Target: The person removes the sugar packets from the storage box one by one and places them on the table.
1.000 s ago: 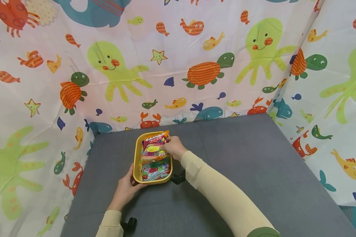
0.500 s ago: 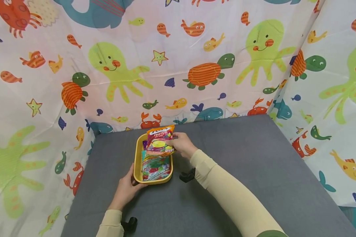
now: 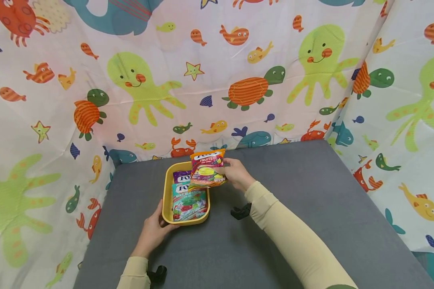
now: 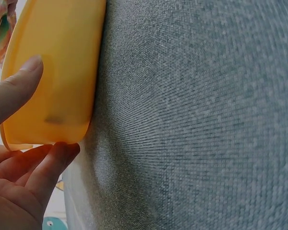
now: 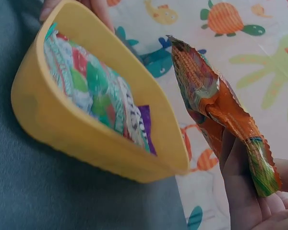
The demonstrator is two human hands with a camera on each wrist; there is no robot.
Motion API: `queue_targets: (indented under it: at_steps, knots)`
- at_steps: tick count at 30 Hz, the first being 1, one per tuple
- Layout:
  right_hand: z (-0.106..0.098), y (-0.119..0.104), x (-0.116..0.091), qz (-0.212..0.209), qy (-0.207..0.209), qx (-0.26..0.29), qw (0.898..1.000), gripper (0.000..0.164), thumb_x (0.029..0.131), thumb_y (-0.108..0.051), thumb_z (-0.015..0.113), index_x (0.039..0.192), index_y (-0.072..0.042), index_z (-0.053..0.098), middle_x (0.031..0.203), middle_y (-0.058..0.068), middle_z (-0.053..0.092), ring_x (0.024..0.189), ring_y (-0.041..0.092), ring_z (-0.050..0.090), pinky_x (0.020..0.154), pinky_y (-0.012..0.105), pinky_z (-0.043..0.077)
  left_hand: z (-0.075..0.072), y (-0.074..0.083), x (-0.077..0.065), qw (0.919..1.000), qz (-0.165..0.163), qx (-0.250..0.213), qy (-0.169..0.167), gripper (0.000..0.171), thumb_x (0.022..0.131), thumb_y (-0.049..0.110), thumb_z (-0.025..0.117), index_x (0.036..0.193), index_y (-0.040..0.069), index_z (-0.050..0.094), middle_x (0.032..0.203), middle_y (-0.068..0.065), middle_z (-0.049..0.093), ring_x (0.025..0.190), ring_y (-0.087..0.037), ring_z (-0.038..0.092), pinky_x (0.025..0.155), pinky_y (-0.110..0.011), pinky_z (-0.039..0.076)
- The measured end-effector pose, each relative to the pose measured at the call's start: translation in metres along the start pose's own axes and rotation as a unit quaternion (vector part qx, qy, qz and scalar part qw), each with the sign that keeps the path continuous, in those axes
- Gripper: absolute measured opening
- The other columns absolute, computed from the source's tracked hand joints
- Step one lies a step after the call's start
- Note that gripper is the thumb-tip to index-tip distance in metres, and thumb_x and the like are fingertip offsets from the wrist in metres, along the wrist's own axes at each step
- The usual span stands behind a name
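A yellow rectangular container (image 3: 191, 221) stands on the grey surface. My left hand (image 3: 154, 230) holds its near left corner, thumb on one wall and fingers on the adjoining one, as the left wrist view shows. Above the container's right rim, my right hand (image 3: 238, 174) pinches an orange and magenta bag of fruit candy (image 3: 207, 173) by its right edge. In the right wrist view this candy bag (image 5: 235, 120) hangs apart from the container. Inside lie a teal mint candy bag (image 3: 188, 198) and, partly hidden behind it, a purple bag (image 3: 180, 176).
The grey cloth-covered surface (image 3: 289, 180) extends to the right of the container. A white curtain (image 3: 209, 52) printed with sea animals walls off the back and both sides. Dark wrist-camera mounts stick out beside both wrists, one mount (image 3: 240, 211) at the right wrist.
My right hand has lifted the fruit candy bag from the container and moved it up and right. More of the teal and purple bags now shows. The left hand has stayed put.
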State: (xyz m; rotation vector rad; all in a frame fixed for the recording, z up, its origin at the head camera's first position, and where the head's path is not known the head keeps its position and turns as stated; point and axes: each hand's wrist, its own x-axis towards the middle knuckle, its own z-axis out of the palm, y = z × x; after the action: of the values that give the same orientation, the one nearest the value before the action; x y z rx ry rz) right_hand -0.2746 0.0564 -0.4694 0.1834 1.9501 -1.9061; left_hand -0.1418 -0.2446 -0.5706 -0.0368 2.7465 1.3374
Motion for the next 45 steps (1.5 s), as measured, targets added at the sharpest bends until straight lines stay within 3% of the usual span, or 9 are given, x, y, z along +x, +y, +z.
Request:
queue_targets:
  at_steps: [6,13,27,33,41,45]
  knots:
    - [-0.016,0.008,0.002,0.012,0.016,-0.003,1.0,0.054,0.092,-0.02,0.063,0.141,-0.012,0.041,0.112,0.011,0.064,0.09,0.021,0.067,0.074,0.036,0.059,0.002,-0.002,0.001,1.0,0.006,0.002,0.002,0.108,0.074,0.039,0.079,0.154,0.027,0.006,0.151,-0.009,0.037,0.131,-0.023,0.047,0.1,-0.039,0.047]
    - [-0.034,0.011,0.002,0.013,0.021,-0.007,1.0,0.053,0.093,-0.021,0.062,0.141,-0.014,0.041,0.113,0.011,0.064,0.088,0.021,0.067,0.074,0.036,0.059,0.001,-0.002,0.001,1.0,0.005,0.005,0.006,0.107,0.076,0.036,0.079,0.152,0.033,0.004,0.151,-0.008,0.037,0.132,-0.023,0.045,0.1,-0.037,0.046]
    - [-0.062,0.02,0.009,0.037,0.034,-0.014,0.999,0.055,0.094,-0.022,0.061,0.143,-0.016,0.038,0.119,0.012,0.06,0.092,0.023,0.066,0.085,0.043,0.056,0.0,-0.001,0.0,1.0,0.002,0.006,0.0,0.107,0.075,0.041,0.077,0.152,0.034,0.003,0.152,-0.007,0.035,0.134,-0.022,0.044,0.101,-0.039,0.045]
    - [-0.069,0.031,0.014,0.051,0.036,-0.02,0.998,0.055,0.095,-0.021,0.058,0.145,-0.016,0.035,0.12,0.013,0.058,0.092,0.023,0.065,0.077,0.038,0.058,0.0,-0.001,0.0,1.0,-0.003,0.004,-0.001,0.105,0.076,0.04,0.077,0.152,0.034,0.004,0.151,-0.006,0.037,0.132,-0.022,0.046,0.101,-0.039,0.046]
    - [-0.072,0.044,0.021,0.069,0.037,-0.018,0.997,0.055,0.096,-0.021,0.057,0.146,-0.017,0.035,0.122,0.014,0.058,0.095,0.024,0.065,0.084,0.043,0.057,0.001,-0.002,0.002,1.0,-0.005,-0.004,0.001,0.105,0.076,0.037,0.078,0.151,0.038,0.005,0.151,-0.003,0.037,0.133,-0.021,0.046,0.101,-0.039,0.047]
    - [-0.072,0.047,0.025,0.078,0.039,-0.026,0.996,0.055,0.096,-0.021,0.057,0.146,-0.018,0.035,0.123,0.013,0.058,0.096,0.024,0.065,0.082,0.042,0.058,-0.001,-0.001,0.002,1.0,-0.003,-0.006,0.001,0.104,0.077,0.034,0.078,0.152,0.034,0.006,0.151,-0.003,0.037,0.132,-0.021,0.046,0.101,-0.038,0.046]
